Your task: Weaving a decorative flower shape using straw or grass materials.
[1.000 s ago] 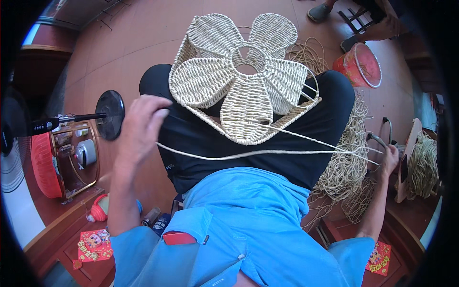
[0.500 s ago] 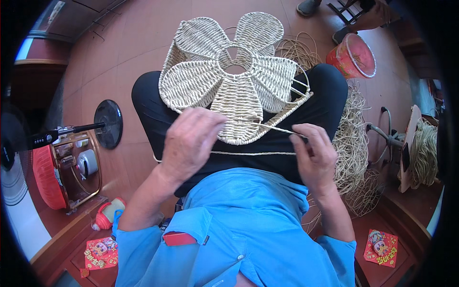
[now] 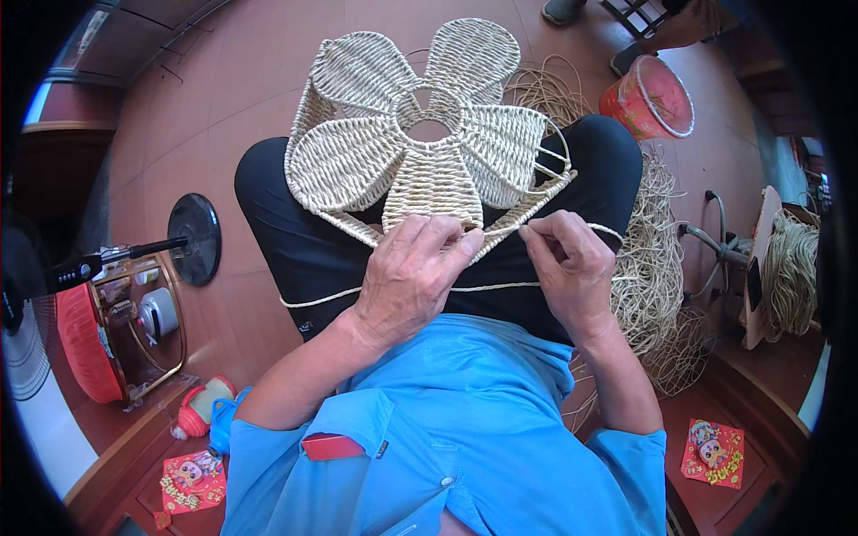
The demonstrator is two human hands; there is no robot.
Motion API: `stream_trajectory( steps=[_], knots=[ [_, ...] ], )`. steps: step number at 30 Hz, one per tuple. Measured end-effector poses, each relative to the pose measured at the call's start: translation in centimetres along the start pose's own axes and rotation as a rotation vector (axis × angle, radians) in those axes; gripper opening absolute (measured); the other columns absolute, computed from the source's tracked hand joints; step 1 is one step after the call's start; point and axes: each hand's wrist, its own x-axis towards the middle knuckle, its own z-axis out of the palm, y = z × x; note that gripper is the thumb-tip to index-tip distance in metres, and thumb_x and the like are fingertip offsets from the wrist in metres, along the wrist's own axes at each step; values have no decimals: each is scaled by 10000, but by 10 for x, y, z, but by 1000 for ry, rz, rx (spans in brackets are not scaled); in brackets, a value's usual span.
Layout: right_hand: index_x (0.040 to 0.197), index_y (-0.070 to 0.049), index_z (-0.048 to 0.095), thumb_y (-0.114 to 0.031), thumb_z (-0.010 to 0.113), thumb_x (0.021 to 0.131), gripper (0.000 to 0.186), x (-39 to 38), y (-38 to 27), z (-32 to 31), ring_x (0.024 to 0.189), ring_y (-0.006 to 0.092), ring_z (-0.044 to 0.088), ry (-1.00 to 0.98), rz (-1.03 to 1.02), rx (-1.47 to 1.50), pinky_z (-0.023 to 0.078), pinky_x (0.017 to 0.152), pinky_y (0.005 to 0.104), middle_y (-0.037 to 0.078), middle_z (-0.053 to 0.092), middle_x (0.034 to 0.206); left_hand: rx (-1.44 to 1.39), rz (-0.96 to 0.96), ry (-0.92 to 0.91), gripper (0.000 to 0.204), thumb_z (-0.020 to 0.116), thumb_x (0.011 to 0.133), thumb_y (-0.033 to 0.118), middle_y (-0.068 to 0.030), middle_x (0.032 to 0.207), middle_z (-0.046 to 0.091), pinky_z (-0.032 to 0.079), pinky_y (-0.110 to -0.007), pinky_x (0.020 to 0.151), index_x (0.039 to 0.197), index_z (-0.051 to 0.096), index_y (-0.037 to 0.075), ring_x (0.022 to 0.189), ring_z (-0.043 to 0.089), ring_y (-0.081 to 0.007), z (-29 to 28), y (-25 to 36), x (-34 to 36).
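Observation:
A flower-shaped woven basket (image 3: pixel 356 165) of pale straw cord lies across my lap, with a round hole amid its petals. Bare frame rods show at its right side. My left hand (image 3: pixel 413 272) is closed over the tip of the nearest petal, thumb and forefinger pressed together by the edge where a cord comes out; the fingertips partly hide the weave. To the right, my right hand (image 3: pixel 572 263) pinches that cord (image 3: pixel 505 230), which runs short and fairly straight between the hands. Another stretch of cord (image 3: pixel 500 287) lies across my thighs beneath both hands.
Loose straw cord (image 3: pixel 651 259) is heaped on the floor at my right, with a coil (image 3: pixel 547 94) beyond my knee. Farther off are a red bucket (image 3: pixel 645 100) and another person's shoe (image 3: pixel 563 11). A fan base (image 3: pixel 194 237) stands at left.
My left hand has moved right and down onto the near petal's tip, covering it. My right hand has shifted slightly closer in, its fingers nearer the petal along the cord. The basket has shifted slightly left.

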Motion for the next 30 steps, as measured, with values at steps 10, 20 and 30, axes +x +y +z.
stream_trajectory(
  steps=[10, 20, 30],
  knots=[
    [1038, -79, 743, -31, 790, 956, 106, 13, -16, 1, 777, 310, 735, 28, -152, -176, 600, 698, 416, 103, 695, 911, 217, 133, -69, 452, 695, 913, 154, -99, 1210, 672, 573, -385, 850, 1358, 760, 101, 983, 656, -249, 3, 4, -6],
    [1385, -67, 732, -15, 765, 991, 398, 0, -23, 16, 937, 295, 823, -160, -103, -81, 644, 780, 381, 152, 824, 1107, 531, 163, -105, 450, 696, 934, 200, -104, 1196, 662, 528, -332, 799, 1343, 742, 19, 981, 638, -215, 4, 24, -5],
    [1589, 98, 421, -9, 592, 1018, 606, 20, -15, 9, 848, 390, 801, -466, -112, 5, 635, 764, 478, 268, 792, 1159, 488, 118, -94, 525, 693, 920, 206, -109, 1229, 660, 546, -352, 849, 1419, 730, 46, 1045, 647, -240, 8, 22, -16]
  ],
)
